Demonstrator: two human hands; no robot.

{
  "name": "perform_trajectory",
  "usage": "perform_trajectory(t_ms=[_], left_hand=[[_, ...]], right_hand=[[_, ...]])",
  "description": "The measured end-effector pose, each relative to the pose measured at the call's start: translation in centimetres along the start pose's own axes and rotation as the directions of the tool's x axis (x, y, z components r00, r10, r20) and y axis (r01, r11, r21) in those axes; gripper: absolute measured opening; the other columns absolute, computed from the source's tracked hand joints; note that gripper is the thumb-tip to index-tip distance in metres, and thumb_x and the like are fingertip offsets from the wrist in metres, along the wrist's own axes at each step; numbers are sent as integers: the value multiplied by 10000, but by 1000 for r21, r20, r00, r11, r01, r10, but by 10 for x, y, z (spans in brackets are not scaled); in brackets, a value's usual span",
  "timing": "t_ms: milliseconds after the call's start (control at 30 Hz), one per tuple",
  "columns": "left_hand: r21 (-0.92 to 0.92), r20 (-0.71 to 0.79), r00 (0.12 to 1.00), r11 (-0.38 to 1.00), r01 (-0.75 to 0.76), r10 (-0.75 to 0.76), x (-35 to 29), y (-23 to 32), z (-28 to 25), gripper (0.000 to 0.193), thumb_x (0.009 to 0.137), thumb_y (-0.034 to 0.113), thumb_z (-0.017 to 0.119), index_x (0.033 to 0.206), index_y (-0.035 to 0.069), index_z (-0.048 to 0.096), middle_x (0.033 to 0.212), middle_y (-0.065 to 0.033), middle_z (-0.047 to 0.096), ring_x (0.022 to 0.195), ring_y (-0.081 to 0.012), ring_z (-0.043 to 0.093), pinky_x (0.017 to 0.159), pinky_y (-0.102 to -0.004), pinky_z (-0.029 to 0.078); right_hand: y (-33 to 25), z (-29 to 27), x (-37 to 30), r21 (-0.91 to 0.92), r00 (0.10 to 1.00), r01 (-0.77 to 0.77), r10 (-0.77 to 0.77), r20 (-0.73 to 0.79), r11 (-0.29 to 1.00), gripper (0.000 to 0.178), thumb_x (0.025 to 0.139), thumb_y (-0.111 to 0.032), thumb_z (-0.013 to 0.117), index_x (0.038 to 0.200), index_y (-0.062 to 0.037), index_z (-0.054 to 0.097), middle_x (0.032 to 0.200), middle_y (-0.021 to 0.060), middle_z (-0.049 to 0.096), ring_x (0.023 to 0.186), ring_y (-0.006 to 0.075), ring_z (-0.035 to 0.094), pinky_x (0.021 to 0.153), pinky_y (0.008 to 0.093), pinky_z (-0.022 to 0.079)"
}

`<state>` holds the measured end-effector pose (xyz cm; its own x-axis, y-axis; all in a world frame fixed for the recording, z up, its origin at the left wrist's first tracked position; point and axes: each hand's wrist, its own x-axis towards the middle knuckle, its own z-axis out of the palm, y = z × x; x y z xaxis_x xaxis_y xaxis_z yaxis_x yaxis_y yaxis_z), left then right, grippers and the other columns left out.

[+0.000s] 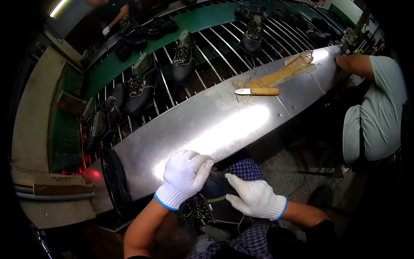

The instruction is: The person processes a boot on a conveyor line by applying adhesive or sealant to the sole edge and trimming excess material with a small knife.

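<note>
A black work shoe (219, 202) with yellow stitching and black-yellow laces lies across my lap, its toe pointing away from me. My left hand (183, 176), in a white knit glove with a blue cuff, is closed at the toe end. Whatever its fingers may pinch is hidden. On the shoe's right side is my right hand (257, 197), gloved the same way, thumb and forefinger stretched apart. A black shoe sole (115, 181) stands on edge at the left end of the metal bench (172, 129). Farther right on the bench lies a short knife (264, 91) with a wooden handle.
Beyond the bench, several black shoes (183, 60) stand on a conveyor of metal rods (211, 58). Brown tape (284, 73) covers part of the bench. A person in a light shirt (375, 112) sits at the right; another person's gloved hand (106, 30) shows at the far left.
</note>
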<state>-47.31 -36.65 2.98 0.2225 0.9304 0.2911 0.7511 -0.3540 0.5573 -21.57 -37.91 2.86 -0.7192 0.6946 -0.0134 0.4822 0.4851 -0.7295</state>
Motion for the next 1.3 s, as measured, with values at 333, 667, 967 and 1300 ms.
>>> perform_trajectory(t_ms=[333,667,967,1300], left_hand=[[194,190,981,979,-63,25,-12,29,-19,798,782,537,865,1335,-3,665,1340,-185,638,1324,-425,559,1170,-615,389],[105,423,905,990,-98,45,7,60,-11,633,791,380,854,1325,73,708,1363,-135,669,1398,-398,539,1223,-682,338],[101,284,958,992,-79,47,-7,17,-31,347,946,288,733,1251,126,768,1203,-76,746,1147,-333,663,1080,-496,491],[-652,-12,884,674,347,-467,-36,-15,-5,297,1052,153,640,1295,-12,684,1101,-184,778,1079,-273,735,966,-437,603]], right_hand=[[16,4,-7,21,996,68,-69,50,997,741,952,-162,671,1574,137,403,1071,274,761,776,331,784,709,385,660],[42,10,-6,307,998,15,-34,58,951,697,958,-150,626,1576,109,435,971,214,729,745,322,754,708,397,636],[-4,8,-3,15,996,88,-88,-16,996,661,919,-145,685,1482,152,504,924,216,755,636,264,738,615,357,627],[-27,-7,-16,-80,949,181,-152,275,980,660,959,-159,711,1523,73,458,1221,320,682,910,344,761,739,416,656]])
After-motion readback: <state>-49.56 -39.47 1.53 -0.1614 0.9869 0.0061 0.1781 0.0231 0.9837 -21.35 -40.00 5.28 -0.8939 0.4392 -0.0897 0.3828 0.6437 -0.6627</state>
